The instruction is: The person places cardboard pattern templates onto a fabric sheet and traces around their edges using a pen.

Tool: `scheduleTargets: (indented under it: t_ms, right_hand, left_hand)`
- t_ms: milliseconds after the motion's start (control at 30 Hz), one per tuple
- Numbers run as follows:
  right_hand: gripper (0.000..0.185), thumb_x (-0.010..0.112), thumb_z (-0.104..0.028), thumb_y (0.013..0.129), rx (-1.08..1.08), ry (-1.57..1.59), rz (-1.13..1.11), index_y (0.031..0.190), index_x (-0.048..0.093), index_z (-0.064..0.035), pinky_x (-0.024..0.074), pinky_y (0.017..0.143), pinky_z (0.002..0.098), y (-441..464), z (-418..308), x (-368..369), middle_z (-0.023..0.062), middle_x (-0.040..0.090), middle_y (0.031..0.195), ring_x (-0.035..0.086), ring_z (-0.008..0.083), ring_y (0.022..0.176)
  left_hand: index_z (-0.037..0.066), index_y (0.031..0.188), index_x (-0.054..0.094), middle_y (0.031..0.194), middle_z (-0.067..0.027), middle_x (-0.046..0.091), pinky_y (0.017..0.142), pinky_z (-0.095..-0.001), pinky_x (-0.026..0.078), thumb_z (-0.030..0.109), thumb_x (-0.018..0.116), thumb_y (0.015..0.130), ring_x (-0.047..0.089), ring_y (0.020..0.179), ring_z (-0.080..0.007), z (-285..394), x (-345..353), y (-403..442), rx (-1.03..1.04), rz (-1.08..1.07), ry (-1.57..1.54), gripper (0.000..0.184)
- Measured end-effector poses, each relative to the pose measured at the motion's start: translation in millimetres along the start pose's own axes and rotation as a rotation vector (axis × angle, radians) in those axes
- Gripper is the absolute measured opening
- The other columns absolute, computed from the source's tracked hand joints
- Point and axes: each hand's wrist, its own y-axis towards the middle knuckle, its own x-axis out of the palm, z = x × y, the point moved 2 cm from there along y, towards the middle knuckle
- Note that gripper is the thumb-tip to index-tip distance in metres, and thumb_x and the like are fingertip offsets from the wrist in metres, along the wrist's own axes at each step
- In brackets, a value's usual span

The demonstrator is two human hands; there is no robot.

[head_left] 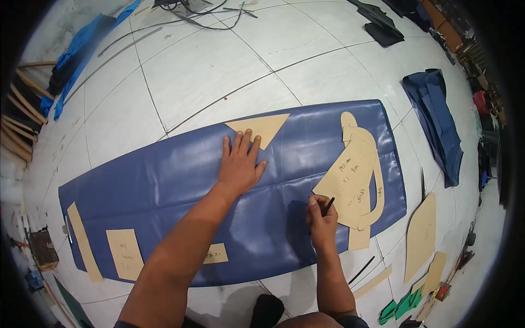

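A dark blue sheet of glossy, vinyl-like material lies spread on the floor with tan cardboard patterns on it. My left hand rests flat near the far edge, fingers apart, the fingertips on a triangular cardboard pattern. In my right hand is a thin black pen, gripped between closed fingers. That hand is beside a large cardboard pattern with handwriting on it. A curved handle-shaped pattern overlaps it at the right.
Nearer the left lie a rectangular pattern and a long strip. A small pattern is partly behind my left forearm. Folded blue material, a curved cardboard piece and green material lie at the right. Cables lie at the back.
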Motion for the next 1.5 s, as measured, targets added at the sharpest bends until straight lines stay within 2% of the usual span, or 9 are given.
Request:
scheduleTargets:
  t_ms: [300, 400, 500, 567, 833, 933, 1000, 1200, 1500]
  right_hand:
    - [0.021, 0.068, -0.021, 0.098, -0.193, -0.123, -0.026, 0.106, 0.066, -0.0018, 0.0406, 0.055, 0.0205, 3.4, 12.2, 4.7, -0.0016, 0.059, 0.079, 0.05, 0.006, 0.06]
    - [0.02, 0.067, -0.02, 0.099, -0.185, -0.147, -0.039, 0.106, 0.066, -0.0013, 0.041, 0.055, 0.0209, 0.7, 14.5, 5.6, -0.0014, 0.059, 0.079, 0.05, 0.006, 0.061]
    - [0.02, 0.067, -0.019, 0.099, -0.15, -0.132, -0.044, 0.106, 0.065, -0.001, 0.0416, 0.056, 0.0214, -2.6, 13.9, 6.0, -0.0012, 0.059, 0.079, 0.05, 0.0062, 0.061]
    - [0.022, 0.067, -0.02, 0.098, -0.106, -0.157, -0.064, 0.106, 0.067, 0.0001, 0.0492, 0.075, 0.0268, -3.2, 15.0, 3.8, 0.0042, 0.067, 0.089, 0.061, 0.011, 0.081]
    - [0.021, 0.067, -0.018, 0.098, -0.253, -0.274, -0.038, 0.107, 0.067, 0.001, 0.0511, 0.081, 0.03, 14.6, -2.0, 1.8, 0.0088, 0.07, 0.095, 0.065, 0.0156, 0.088]
    - [0.022, 0.067, -0.018, 0.098, -0.244, -0.267, -0.038, 0.108, 0.067, 0.0009, 0.051, 0.081, 0.0294, 14.2, 4.3, 2.3, 0.0082, 0.07, 0.095, 0.065, 0.0143, 0.087]
    - [0.022, 0.067, -0.018, 0.098, -0.24, -0.253, -0.039, 0.109, 0.067, 0.0007, 0.0509, 0.08, 0.0292, 13.1, 9.1, 3.5, 0.008, 0.07, 0.095, 0.065, 0.0137, 0.087]
    - [0.021, 0.068, -0.017, 0.097, -0.275, -0.346, -0.053, 0.107, 0.067, 0.001, 0.0516, 0.074, 0.0289, 7.7, 6.9, 4.2, 0.0086, 0.071, 0.089, 0.066, 0.0143, 0.079]
    - [0.019, 0.068, -0.015, 0.096, -0.286, -0.376, -0.032, 0.106, 0.068, 0.0009, 0.0521, 0.074, 0.0292, 7.4, 1.1, 1.0, 0.0101, 0.071, 0.087, 0.066, 0.0149, 0.077]
  left_hand:
    - [0.014, 0.144, 0.053, 0.149, -0.0264, 0.04, 0.12, -0.0608, 0.017, 0.041, 0.059, 0.092, 0.038, 0.141, -0.0399, 5.6, -14.6, 3.2, -0.018, -0.013, 0.071, 0.058]
    - [0.014, 0.145, 0.052, 0.142, -0.0231, 0.047, 0.115, -0.0596, 0.023, 0.043, 0.059, 0.092, 0.044, 0.132, -0.0376, 35.9, -11.2, -13.3, -0.118, -0.099, 0.114, 0.061]
    - [0.016, 0.147, 0.05, 0.128, -0.019, 0.052, 0.098, -0.0517, 0.03, 0.041, 0.06, 0.091, 0.047, 0.117, -0.034, 59.6, -3.3, -26.9, -0.207, -0.098, 0.03, 0.062]
    - [0.017, 0.146, 0.052, 0.127, -0.018, 0.052, 0.098, -0.0515, 0.031, 0.038, 0.061, 0.091, 0.048, 0.117, -0.0339, 69.8, 1.0, -27.9, -0.261, -0.087, -0.022, 0.059]
    - [0.019, 0.14, 0.059, 0.123, -0.0117, 0.054, 0.101, -0.0478, 0.034, 0.019, 0.065, 0.09, 0.048, 0.115, -0.0307, -7.8, -7.2, -12.3, -0.333, -0.014, -0.319, 0.05]
    - [0.02, 0.135, 0.063, 0.128, -0.0118, 0.054, 0.103, -0.0466, 0.034, 0.022, 0.068, 0.089, 0.046, 0.119, -0.031, -16.7, -21.0, 1.4, -0.082, 0.022, -0.182, 0.047]
    - [0.022, 0.132, 0.066, 0.132, -0.0125, 0.052, 0.106, -0.0462, 0.032, 0.029, 0.074, 0.085, 0.045, 0.124, -0.0313, -14.4, -27.6, 8.8, 0.093, -0.111, -0.15, 0.048]
    - [0.013, 0.128, 0.066, 0.14, -0.0132, 0.05, 0.111, -0.0484, 0.028, 0.049, 0.077, 0.08, 0.039, 0.134, -0.0331, -0.3, -9.1, -1.7, -0.052, 0.037, -0.116, 0.061]
    - [0.005, 0.123, 0.063, 0.145, -0.016, 0.05, 0.116, -0.053, 0.025, 0.054, 0.075, 0.081, 0.039, 0.14, -0.0359, 9.6, 2.5, -4.3, -0.126, 0.062, -0.038, 0.065]
